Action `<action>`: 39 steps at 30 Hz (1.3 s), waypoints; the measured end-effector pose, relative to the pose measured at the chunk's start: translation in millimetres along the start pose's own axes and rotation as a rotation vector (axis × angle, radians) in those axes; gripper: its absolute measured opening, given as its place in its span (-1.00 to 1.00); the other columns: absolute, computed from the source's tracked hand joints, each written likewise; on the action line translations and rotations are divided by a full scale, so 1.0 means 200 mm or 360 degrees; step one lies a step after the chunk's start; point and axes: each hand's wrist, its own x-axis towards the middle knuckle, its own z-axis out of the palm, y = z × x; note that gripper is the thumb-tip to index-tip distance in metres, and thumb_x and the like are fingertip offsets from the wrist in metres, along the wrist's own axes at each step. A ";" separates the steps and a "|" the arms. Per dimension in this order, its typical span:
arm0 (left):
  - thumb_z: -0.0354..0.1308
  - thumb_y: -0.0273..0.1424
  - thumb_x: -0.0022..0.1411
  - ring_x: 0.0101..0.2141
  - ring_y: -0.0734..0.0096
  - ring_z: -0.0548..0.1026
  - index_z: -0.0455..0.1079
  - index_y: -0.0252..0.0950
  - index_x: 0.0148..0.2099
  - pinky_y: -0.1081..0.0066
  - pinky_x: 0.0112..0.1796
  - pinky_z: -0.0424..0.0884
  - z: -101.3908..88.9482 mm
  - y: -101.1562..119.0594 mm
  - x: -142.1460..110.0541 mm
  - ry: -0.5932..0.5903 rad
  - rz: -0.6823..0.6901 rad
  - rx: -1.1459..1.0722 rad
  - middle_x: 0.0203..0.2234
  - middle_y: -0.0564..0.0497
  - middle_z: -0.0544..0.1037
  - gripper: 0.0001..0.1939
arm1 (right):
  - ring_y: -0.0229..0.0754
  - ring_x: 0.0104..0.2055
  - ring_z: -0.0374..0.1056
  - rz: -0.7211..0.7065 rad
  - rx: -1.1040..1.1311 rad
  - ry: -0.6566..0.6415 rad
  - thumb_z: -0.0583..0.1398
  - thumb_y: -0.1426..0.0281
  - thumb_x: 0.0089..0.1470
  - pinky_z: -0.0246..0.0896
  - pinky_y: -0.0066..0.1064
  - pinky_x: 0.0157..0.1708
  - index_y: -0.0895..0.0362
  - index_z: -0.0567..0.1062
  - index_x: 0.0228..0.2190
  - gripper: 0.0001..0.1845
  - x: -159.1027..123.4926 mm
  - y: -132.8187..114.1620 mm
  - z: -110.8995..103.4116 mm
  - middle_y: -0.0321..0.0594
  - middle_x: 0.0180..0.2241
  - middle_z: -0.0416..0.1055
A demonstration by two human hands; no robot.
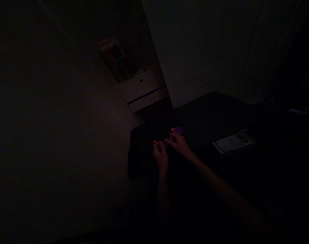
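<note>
The room is very dark, so little detail shows. Over a dark tabletop (195, 118), my left hand (160, 155) is closed in a pinch, with a small bright red spot (155, 141) at its fingertips. Close beside it on the right, my right hand (179, 144) is also closed, thumb and fingers together. Another bright red spot (172, 129) shows just above its fingers. Touching or just behind that spot is a small round purple thing (179, 130). What exactly either hand pinches is too dark to make out.
A pale printed sheet or booklet (233, 142) lies to the right on the tabletop. Beyond stand a light drawer unit (144, 91) with a colourful box (113, 56) on it and a large pale panel (200, 51). A plain wall (68, 135) fills the left. A thin cable-like loop (284, 106) shows far right.
</note>
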 end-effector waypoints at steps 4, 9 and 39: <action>0.18 -0.08 0.36 -0.36 0.36 0.59 0.42 -0.27 -0.16 0.39 -0.26 0.48 0.00 0.00 0.00 -0.0002 -0.0011 -0.0009 -0.36 -0.03 0.59 -0.67 | -0.20 -0.45 0.23 -0.0005 -0.0018 0.0017 0.26 0.06 0.22 0.12 -0.35 -0.38 0.06 0.33 -0.53 -0.56 0.00 0.00 0.00 -0.30 -0.51 0.36; 0.18 -0.07 0.35 -0.35 0.35 0.58 0.42 -0.28 -0.13 0.37 -0.25 0.47 0.00 0.00 0.00 -0.0004 -0.0016 -0.0006 -0.33 -0.04 0.59 -0.65 | -0.19 -0.45 0.24 -0.0016 -0.0027 -0.0011 0.22 0.08 0.26 0.12 -0.33 -0.37 0.06 0.33 -0.52 -0.57 0.00 0.00 0.00 -0.29 -0.51 0.35; 0.17 -0.09 0.36 -0.37 0.39 0.56 0.42 -0.28 -0.14 0.40 -0.27 0.46 0.00 -0.02 0.00 -0.0024 0.0031 0.0001 -0.34 -0.02 0.58 -0.67 | -0.18 -0.38 0.26 -0.0065 0.0021 -0.0047 0.34 0.20 0.17 0.14 -0.33 -0.31 0.07 0.36 -0.48 -0.66 0.00 0.03 0.00 -0.30 -0.44 0.37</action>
